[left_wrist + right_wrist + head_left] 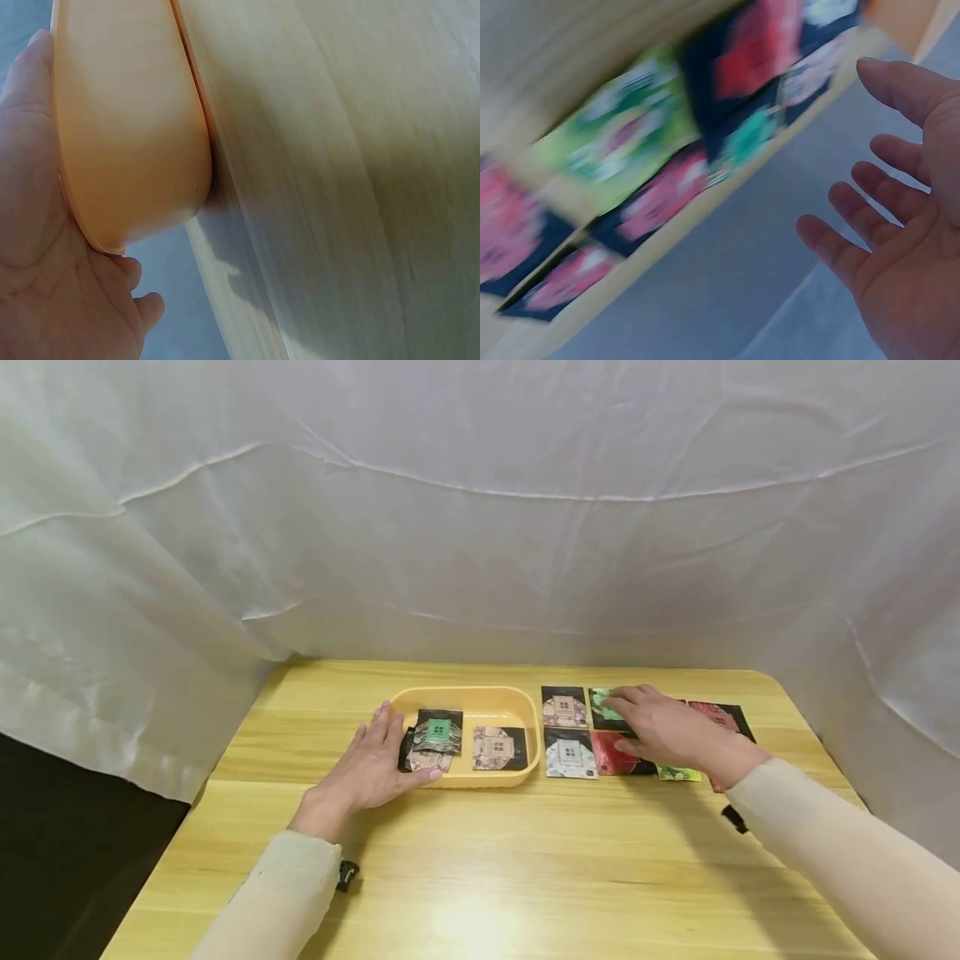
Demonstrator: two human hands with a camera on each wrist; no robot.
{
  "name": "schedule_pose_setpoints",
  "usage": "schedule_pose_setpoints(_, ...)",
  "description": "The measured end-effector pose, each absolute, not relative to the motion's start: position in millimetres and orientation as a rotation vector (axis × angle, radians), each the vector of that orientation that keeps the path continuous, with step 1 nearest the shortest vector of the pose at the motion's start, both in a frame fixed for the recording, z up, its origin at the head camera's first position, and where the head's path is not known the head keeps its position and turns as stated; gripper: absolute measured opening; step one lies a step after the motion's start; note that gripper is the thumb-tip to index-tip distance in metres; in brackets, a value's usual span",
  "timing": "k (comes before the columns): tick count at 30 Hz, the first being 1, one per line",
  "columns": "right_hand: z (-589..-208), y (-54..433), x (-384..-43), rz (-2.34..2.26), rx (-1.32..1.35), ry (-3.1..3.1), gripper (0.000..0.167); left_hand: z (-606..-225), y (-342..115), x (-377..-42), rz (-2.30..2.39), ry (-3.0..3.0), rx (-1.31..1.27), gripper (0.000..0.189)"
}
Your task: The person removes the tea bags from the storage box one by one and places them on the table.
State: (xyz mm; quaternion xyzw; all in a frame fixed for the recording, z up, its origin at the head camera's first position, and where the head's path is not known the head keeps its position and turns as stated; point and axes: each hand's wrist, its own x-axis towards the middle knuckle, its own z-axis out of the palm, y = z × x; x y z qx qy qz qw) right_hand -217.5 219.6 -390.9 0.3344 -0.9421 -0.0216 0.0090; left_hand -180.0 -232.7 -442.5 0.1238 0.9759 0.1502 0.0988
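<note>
My left hand (pixel 367 766) rests along the left end of the yellow plastic tray (pixel 487 783), fingers extended and thumb over the front rim. In the left wrist view, its palm lies against the tray's rim (pixel 67 195). Inside the tray, a green-label sachet (pixel 438 733) overlaps a beige-and-black one, and another beige-and-black sachet (pixel 498 749) lies at the right. My right hand (pixel 667 727) is over the sachets on the table, its fingers apart and holding nothing in the right wrist view. Under its fingertips are a green-and-black sachet (pixel 603 708) and a red-and-black sachet (pixel 615 753).
Right of the tray, sachets lie in two rows. A beige sachet (pixel 565 707) and a white one (pixel 571 753) are nearest it. Farther right are a lime-green sachet (pixel 679 773) and a red one (pixel 722 715), partly behind my arm. White cloth (pixel 480 568) hangs behind the wooden table (pixel 465 860).
</note>
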Motion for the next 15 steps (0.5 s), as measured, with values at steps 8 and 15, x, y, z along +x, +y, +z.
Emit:
schedule_pose_setpoints(8,-382,147,-228,0.121,1.129,-2.955,0.073,-445,-232,-177,0.449,2.900,0.362,0.132)
schedule_pose_setpoints(15,-382,97,-233,0.205,1.190,-2.984,0.070,-446,-227,-176,0.464,2.896,0.350,0.132)
